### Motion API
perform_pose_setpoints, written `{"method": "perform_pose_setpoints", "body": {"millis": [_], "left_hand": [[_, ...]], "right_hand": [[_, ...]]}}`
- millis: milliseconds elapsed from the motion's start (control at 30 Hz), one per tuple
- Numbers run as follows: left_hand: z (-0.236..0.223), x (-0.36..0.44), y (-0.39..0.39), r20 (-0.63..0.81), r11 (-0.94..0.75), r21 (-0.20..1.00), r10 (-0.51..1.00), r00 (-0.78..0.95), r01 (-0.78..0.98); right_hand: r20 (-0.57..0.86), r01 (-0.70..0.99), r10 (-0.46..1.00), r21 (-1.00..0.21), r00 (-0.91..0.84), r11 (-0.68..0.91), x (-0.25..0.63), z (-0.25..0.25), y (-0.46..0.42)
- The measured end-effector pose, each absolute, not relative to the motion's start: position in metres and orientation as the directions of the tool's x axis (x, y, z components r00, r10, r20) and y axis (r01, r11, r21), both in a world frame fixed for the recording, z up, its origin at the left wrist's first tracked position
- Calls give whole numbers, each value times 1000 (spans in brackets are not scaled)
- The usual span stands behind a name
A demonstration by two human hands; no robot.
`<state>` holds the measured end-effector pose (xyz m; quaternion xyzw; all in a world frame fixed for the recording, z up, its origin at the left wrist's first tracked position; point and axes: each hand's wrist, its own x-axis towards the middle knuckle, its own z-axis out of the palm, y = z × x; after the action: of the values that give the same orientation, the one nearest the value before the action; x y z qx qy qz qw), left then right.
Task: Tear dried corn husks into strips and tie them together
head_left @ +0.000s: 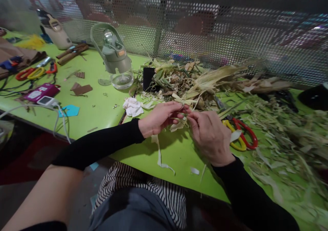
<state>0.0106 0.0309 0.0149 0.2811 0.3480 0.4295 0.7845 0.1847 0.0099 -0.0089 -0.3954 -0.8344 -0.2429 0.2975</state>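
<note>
My left hand (166,116) comes in palm up, its fingers curled towards the other hand. My right hand (211,135) is closed in a pinch at the left fingertips. Between them is a small, pale piece of corn husk (180,124) with a greenish bit at its top; the fingers partly hide it. Just behind my hands lies a heap of dried corn husks (205,82). Scissors with red and yellow handles (238,140) lie to the right of my right hand. A narrow husk strip (160,156) trails on the table below my left hand.
On the green table (102,121) stand a clear jug-like bottle (119,62) and a beige bottle (56,31). Crumpled tissue (132,107), a dark phone-like slab (148,79), a purple device (42,92) and a white cable (64,121) lie leftward. Shredded husks (294,139) cover the right; perforated metal (192,26) rises behind.
</note>
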Motion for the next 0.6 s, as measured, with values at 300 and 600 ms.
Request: {"method": "perform_pose_setpoints", "body": {"millis": [300, 600], "left_hand": [[17, 13, 26, -170, 321, 859, 914, 368, -400], [13, 9, 35, -74, 145, 957, 959, 272, -250]], "right_hand": [[457, 537, 880, -715, -127, 448, 183, -15, 17], [375, 619, 911, -677, -174, 397, 177, -11, 8]]}}
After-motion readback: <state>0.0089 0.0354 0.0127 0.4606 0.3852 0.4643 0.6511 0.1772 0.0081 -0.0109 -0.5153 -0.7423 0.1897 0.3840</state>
